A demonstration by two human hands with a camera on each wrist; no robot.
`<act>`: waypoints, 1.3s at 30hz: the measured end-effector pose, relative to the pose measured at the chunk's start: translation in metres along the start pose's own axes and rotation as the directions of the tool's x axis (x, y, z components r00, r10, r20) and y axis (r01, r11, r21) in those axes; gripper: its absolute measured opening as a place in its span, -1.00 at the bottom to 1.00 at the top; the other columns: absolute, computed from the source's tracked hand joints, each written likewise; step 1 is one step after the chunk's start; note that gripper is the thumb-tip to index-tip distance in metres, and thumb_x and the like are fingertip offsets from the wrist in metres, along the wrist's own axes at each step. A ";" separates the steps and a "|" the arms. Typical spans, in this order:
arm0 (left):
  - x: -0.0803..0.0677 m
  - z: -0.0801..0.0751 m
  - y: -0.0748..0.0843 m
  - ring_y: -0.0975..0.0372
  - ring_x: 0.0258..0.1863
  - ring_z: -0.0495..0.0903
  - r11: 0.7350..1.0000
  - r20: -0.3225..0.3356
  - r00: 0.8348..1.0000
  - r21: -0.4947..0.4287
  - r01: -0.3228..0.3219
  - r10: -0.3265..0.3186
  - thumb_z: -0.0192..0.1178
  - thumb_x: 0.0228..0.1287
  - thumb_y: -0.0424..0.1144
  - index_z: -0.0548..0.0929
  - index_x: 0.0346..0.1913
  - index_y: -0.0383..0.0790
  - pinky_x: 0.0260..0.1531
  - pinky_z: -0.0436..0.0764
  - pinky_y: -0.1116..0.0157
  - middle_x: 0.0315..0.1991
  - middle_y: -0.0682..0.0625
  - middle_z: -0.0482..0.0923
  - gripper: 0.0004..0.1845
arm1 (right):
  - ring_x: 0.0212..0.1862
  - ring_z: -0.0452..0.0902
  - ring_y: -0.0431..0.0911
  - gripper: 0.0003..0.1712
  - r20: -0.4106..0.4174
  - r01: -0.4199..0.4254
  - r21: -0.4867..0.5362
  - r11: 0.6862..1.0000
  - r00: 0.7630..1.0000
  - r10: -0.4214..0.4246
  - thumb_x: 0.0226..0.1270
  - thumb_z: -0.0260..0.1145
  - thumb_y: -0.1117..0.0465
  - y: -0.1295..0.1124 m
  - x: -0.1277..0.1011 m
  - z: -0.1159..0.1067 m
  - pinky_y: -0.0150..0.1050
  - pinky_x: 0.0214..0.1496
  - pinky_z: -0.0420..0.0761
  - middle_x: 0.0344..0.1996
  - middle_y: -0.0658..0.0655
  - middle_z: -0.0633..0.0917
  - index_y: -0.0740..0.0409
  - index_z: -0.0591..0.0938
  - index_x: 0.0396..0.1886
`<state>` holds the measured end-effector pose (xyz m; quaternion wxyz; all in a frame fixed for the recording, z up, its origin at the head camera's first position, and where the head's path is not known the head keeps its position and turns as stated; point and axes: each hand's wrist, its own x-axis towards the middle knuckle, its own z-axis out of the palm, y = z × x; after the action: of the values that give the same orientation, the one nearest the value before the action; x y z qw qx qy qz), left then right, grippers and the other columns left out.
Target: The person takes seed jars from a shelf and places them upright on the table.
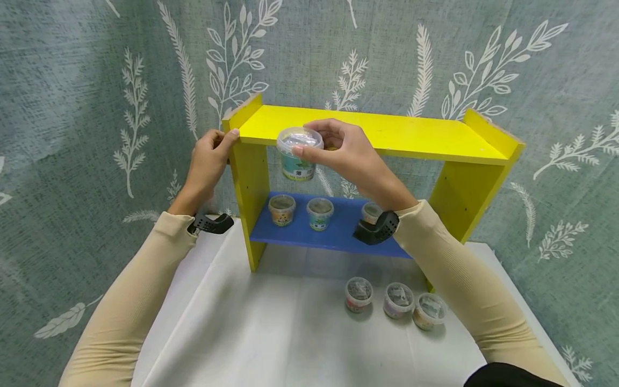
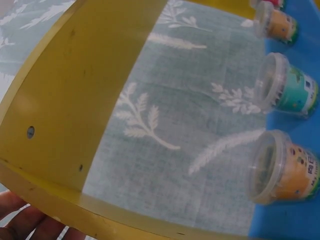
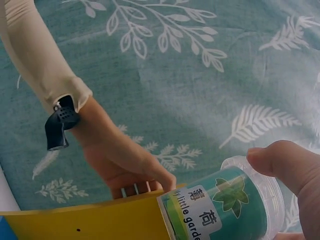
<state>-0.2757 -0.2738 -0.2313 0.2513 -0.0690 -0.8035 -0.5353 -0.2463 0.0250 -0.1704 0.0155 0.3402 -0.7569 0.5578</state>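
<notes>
My right hand [image 1: 350, 145] holds a clear-lidded plastic cup [image 1: 296, 161] with a teal label, thumb on its near side and fingers behind. The cup hangs upright in front of the yellow top board's left part. In the right wrist view its label [image 3: 207, 215] reads "My little garden" beside a green leaf picture. At the upper left corner of a yellow and blue shelf unit [image 1: 416, 134], my left hand [image 1: 209, 164] grips the side panel, thumb at the front edge. Its fingertips [image 2: 42, 225] show along the panel's edge in the left wrist view.
On the blue lower board [image 1: 290, 236] stand an orange-labelled cup [image 1: 282, 210], a teal one [image 1: 319, 215] and another cup [image 1: 371, 211] partly behind my right wrist. Three more cups, the leftmost with a red label [image 1: 358, 295], stand on the white table [image 1: 290, 333] at front right.
</notes>
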 end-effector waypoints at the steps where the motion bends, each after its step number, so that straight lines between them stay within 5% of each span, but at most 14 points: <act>1: 0.000 0.000 0.000 0.01 -0.22 0.42 1.000 -0.001 1.000 -0.001 -0.001 0.001 0.07 0.48 0.29 0.52 0.04 -0.20 -0.15 0.48 0.26 -0.18 -0.03 0.46 -0.43 | 0.02 0.61 -0.02 -0.33 0.001 0.001 -0.002 1.000 1.000 -0.001 0.32 0.51 0.03 0.001 -0.001 0.000 -0.17 0.07 0.63 0.04 0.11 0.68 0.12 0.52 0.36; 22: 0.001 -0.002 0.001 0.17 -0.33 0.39 1.000 -0.001 1.000 0.000 -0.014 0.014 0.07 0.48 0.28 0.52 0.01 -0.20 -0.16 0.47 0.27 -0.22 -0.01 0.45 -0.45 | 0.11 0.55 -0.10 -0.26 0.016 -0.064 -0.127 0.990 0.998 0.067 0.28 0.52 -0.11 0.028 -0.029 -0.001 -0.04 0.11 0.56 0.12 -0.03 0.64 -0.06 0.51 0.41; 39: -0.001 -0.001 -0.002 0.10 -0.27 0.42 1.000 0.004 1.000 -0.005 -0.018 0.018 0.06 0.49 0.28 0.51 0.03 -0.22 -0.17 0.48 0.26 -0.20 -0.04 0.45 -0.44 | 0.10 0.60 -0.06 -0.29 0.036 -0.078 -0.093 0.993 0.996 0.081 0.31 0.52 0.02 0.052 -0.050 0.005 -0.11 0.06 0.67 0.09 0.06 0.65 0.09 0.50 0.38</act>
<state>-0.2749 -0.2750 -0.2329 0.2543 -0.0780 -0.8019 -0.5350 -0.2342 0.0535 -0.2358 -0.0062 0.3196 -0.7947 0.5160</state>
